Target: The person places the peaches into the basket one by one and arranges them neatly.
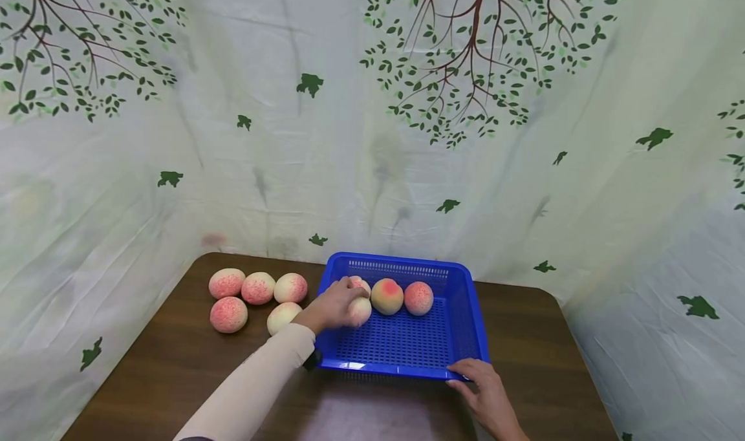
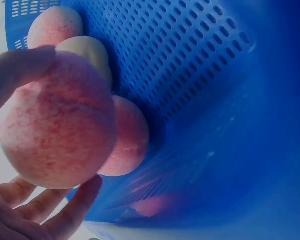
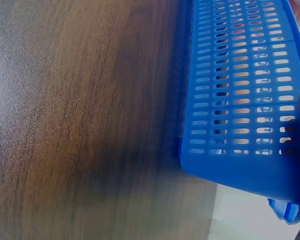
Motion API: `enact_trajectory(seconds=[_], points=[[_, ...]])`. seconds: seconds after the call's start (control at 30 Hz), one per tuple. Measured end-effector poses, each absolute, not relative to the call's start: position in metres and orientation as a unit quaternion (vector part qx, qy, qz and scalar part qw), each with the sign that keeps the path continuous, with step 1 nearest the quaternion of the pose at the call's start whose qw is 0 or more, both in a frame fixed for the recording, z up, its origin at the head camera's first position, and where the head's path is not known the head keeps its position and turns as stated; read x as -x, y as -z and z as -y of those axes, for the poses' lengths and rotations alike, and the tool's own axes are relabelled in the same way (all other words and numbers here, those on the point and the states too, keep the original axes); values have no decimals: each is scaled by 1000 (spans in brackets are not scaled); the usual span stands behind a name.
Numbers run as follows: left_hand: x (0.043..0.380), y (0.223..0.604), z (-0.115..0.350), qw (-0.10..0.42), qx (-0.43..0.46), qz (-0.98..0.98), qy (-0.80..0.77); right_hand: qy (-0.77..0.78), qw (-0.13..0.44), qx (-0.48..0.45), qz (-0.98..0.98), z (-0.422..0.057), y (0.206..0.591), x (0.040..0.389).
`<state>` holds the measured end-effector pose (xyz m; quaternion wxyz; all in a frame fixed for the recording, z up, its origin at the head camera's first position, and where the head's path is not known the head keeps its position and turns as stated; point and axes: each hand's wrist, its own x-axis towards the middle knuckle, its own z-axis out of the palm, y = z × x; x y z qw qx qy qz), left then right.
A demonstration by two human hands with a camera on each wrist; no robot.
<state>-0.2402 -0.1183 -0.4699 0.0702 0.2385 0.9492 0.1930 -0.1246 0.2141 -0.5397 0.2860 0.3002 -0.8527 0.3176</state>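
Observation:
My left hand (image 1: 333, 306) grips a pink-and-white peach (image 1: 360, 312) over the left part of a blue plastic basket (image 1: 401, 371). In the left wrist view, thumb and fingers curl round this peach (image 2: 60, 125), and another pink peach (image 2: 127, 137) sits just behind it. Inside the basket along the back are a yellowish peach with a red top (image 1: 387, 297), a pink peach (image 1: 418, 298) and one partly hidden by my hand (image 1: 361, 284). At the front right corner, my right hand (image 1: 487, 394) pinches the basket's rim, thumb lower and fingers on top.
Left of the basket, several pink-and-white peaches (image 1: 229, 315) lie on the dark brown wooden table (image 1: 524, 344). One pale peach (image 1: 283, 316) is close to my left forearm. A pale curtain (image 1: 361, 169) with printed leaves and branches hangs behind the table and at its sides.

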Motion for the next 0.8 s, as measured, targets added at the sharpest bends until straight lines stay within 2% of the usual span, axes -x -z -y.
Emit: enact_trajectory(seconds=[0.17, 0.43, 0.8], points=[[246, 462, 110, 112, -232, -953, -159, -317, 290, -299, 852, -215, 540, 125], [258, 470, 98, 127, -226, -964, -67, -327, 300, -314, 839, -215, 543, 127], [254, 477, 97, 138, -188, -970, -63, -326, 310, -318, 835, -217, 544, 128]])
